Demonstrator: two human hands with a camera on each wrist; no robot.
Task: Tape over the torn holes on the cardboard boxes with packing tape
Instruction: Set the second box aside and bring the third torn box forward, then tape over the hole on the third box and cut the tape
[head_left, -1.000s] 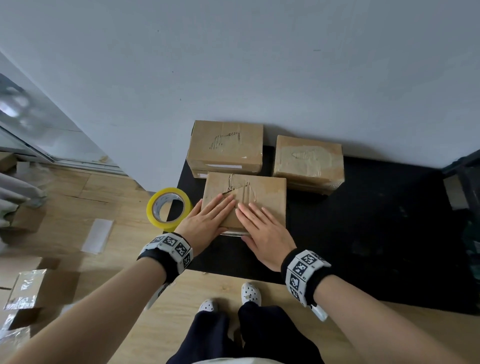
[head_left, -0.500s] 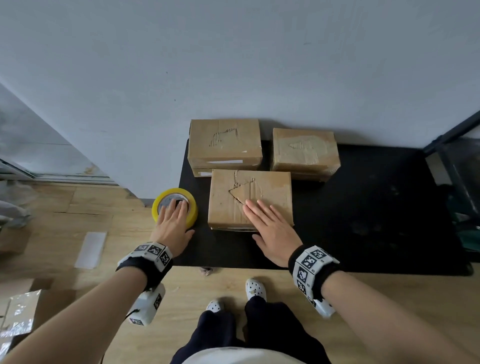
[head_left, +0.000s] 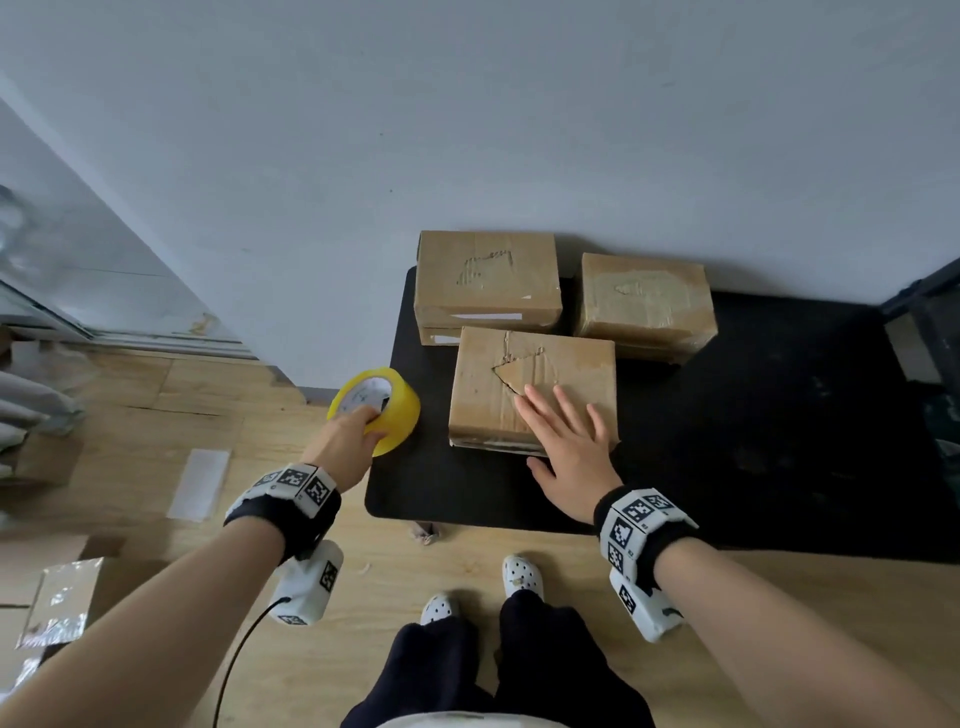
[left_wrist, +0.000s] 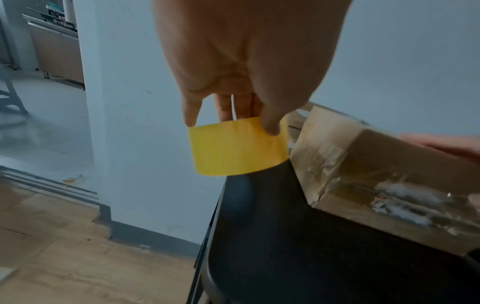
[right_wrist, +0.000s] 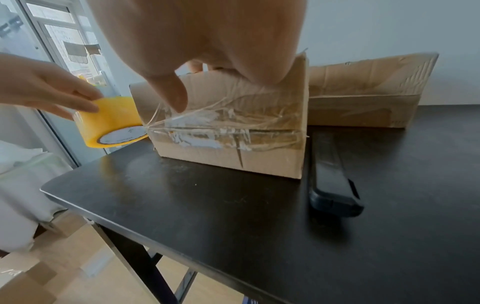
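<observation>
A cardboard box (head_left: 483, 384) with a torn triangular hole (head_left: 519, 371) in its top sits near the front left of the black table (head_left: 753, 441). My right hand (head_left: 563, 441) lies flat on its top with straight fingers, just below the hole. A yellow roll of packing tape (head_left: 384, 405) hangs tilted at the table's left edge, lifted off the surface. My left hand (head_left: 345, 447) grips it, fingers inside the core and thumb on the outer band (left_wrist: 239, 148). In the right wrist view the roll (right_wrist: 111, 121) hangs beside the box's taped front face (right_wrist: 228, 127).
Two more cardboard boxes stand against the white wall: one (head_left: 485, 280) with a scuffed top at back left, one (head_left: 644, 301) wrapped in tape at back right. A flat dark object (right_wrist: 332, 179) lies right of the near box. Loose cardboard and plastic lie on the wooden floor (head_left: 130, 467).
My left hand left the box, reached left to the tape roll, closed on it and tilted it up off the table. My right hand stayed flat on the box.
</observation>
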